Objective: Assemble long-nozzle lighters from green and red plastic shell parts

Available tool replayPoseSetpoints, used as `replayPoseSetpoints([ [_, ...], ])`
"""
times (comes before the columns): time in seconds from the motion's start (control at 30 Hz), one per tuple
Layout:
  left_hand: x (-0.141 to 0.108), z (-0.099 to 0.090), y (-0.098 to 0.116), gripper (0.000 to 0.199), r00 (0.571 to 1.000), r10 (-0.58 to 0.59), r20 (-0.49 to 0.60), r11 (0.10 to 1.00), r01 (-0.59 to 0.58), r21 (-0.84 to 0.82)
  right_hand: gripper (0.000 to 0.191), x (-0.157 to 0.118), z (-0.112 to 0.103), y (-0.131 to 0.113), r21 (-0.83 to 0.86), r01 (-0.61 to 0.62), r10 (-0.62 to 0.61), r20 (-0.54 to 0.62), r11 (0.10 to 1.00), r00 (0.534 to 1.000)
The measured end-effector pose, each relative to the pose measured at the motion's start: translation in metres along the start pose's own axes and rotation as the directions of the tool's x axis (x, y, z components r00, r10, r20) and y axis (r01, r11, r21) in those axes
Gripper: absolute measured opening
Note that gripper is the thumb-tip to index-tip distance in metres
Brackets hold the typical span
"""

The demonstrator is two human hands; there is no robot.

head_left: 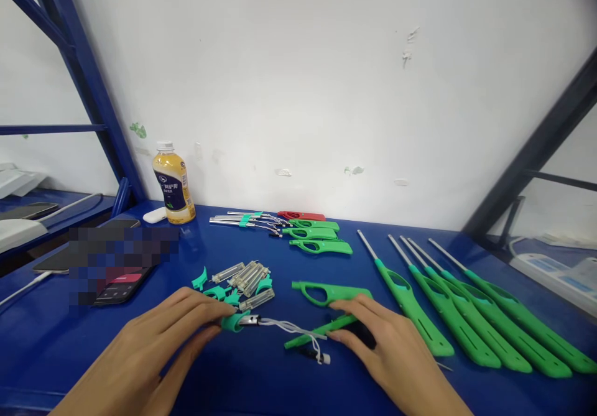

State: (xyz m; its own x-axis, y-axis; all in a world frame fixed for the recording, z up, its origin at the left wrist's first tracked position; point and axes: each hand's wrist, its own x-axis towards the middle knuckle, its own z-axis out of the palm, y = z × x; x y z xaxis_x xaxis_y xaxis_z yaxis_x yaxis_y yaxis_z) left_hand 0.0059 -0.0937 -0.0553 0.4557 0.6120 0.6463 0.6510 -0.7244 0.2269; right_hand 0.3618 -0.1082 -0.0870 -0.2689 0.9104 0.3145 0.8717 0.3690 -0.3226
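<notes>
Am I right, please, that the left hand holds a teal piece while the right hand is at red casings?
In the head view, the casings at the right hand are green, not red; the left hand holds a teal piece.

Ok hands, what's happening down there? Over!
Left hand pinching teal piece, white wires trailing. Right hand at green shell. Clear tubes heaped close by.

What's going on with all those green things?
A person's left hand pinches a teal piece on a metal tube with wires. Their right hand is at two green shells; its grip isn't clear. Clear tubes lie piled beyond the left hand. Five long green lighters lie to the right.
</notes>
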Motion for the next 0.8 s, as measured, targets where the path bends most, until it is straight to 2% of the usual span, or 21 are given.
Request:
replayPoseSetpoints([
  [0.07, 0.002, 0.001, 0.001, 0.02, 1.0, 0.009, -0.009, 1.0, -0.009, 0.003, 0.034, -0.001, 0.001, 0.001, -0.032, 0.026, -0.026, -0.015, 0.999, 1.0],
  [0.2, 0.003, 0.0, 0.002, 0.02, 1.0, 0.02, 0.003, 1.0, -0.02, 0.019, 0.037, -0.007, 0.006, 0.003, -0.112, 0.078, -0.083, -0.04, 0.991, 0.996],
  [0.37, -0.008, 0.005, 0.002, 0.02, 1.0, 0.019, 0.01, 0.998, -0.02, 0.056, 0.043, -0.028, 0.01, 0.003, -0.187, 0.13, -0.143, -0.056, 0.974, 0.988],
  [0.47, -0.018, 0.012, 0.0, 0.022, 1.0, -0.004, -0.002, 0.996, 0.004, 0.093, 0.036, -0.04, 0.011, 0.004, -0.2, 0.152, -0.158, -0.017, 0.968, 0.987],
  [0.57, -0.026, 0.018, 0.001, 0.023, 0.999, -0.037, 0.022, 0.996, 0.035, 0.079, 0.045, -0.047, 0.012, 0.005, -0.185, 0.155, -0.157, 0.006, 0.97, 0.988],
  [0.8, -0.022, 0.026, 0.014, 0.023, 0.99, -0.117, 0.076, 0.992, 0.119, -0.029, 0.044, -0.053, 0.02, 0.008, -0.154, 0.155, -0.158, -0.002, 0.976, 0.988],
])
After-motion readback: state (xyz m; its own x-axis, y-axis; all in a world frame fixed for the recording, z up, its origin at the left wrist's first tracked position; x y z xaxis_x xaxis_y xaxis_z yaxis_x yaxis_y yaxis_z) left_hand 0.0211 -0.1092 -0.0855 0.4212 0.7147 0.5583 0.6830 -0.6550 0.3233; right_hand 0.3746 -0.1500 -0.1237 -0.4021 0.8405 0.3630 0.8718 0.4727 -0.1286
